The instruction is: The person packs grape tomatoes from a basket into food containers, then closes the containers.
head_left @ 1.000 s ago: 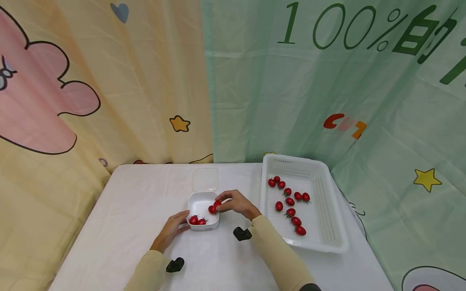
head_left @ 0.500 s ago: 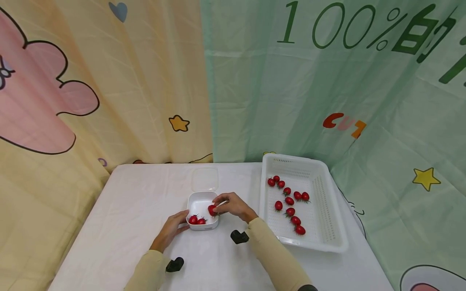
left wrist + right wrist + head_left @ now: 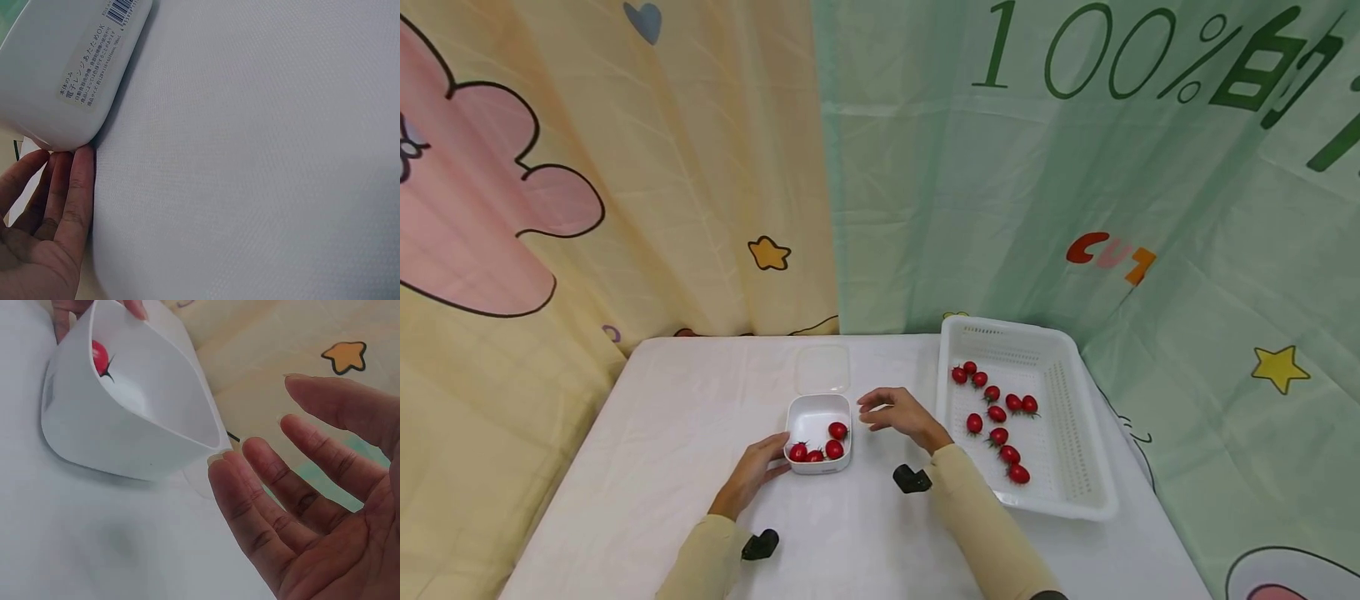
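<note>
A square white food container (image 3: 818, 468) stands on the table with several red cherry tomatoes (image 3: 837, 431) inside. My left hand (image 3: 751, 475) holds its left side; in the left wrist view the fingertips (image 3: 81, 156) meet the container's corner. In the right wrist view a fingertip of that hand laps over the rim. To the right of the container, my right hand (image 3: 898, 413) hovers with nothing in it, its fingers (image 3: 269, 462) spread and slightly bent. One tomato (image 3: 100, 357) shows inside the container in the right wrist view.
A large white perforated basket (image 3: 1075, 400) with several more cherry tomatoes (image 3: 996, 414) stands at the right. Behind the container lies a clear flat lid (image 3: 822, 370). Printed curtains (image 3: 910, 208) hang behind the table (image 3: 700, 392).
My right hand lowered a cherry tomato into the container, let go of it and moved back to the right. My left hand has stayed at the container's left side.
</note>
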Motion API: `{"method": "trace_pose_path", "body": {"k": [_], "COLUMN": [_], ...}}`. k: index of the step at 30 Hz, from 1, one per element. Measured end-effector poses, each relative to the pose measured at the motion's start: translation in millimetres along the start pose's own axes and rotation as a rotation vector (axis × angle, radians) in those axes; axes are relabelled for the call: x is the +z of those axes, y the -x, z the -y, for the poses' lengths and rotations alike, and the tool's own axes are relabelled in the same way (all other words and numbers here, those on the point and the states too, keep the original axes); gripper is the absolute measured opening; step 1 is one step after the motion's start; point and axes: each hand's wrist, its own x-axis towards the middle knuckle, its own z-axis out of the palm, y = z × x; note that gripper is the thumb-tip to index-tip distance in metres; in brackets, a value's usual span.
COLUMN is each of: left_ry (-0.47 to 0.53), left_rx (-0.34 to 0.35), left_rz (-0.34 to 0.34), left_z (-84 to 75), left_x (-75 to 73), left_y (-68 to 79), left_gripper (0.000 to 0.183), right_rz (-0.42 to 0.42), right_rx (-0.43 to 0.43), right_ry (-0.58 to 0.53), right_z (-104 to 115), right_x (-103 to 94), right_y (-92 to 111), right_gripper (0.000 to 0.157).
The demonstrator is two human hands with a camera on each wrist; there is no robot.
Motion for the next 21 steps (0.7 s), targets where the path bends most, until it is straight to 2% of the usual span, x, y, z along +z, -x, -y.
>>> {"method": "trace_pose_path", "body": {"k": [9, 21], "left_ry": [-0.024, -0.01], "left_rx": [0.001, -0.009], "left_rz": [-0.008, -0.005], "left_z": [0.1, -1.1], "left_x": [-0.2, -0.2], "left_y": [0.6, 0.8], "left_gripper": [0.062, 0.061], "right_rz": [-0.021, -0.139], "right_rx": [-0.07, -0.059], "right_ry": [-0.068, -0.169], "right_z": [-0.5, -11.5], "right_x": [-37.7, -78.2], "right_y": [15.7, 32.8], "right_gripper": [0.03, 0.035]}}
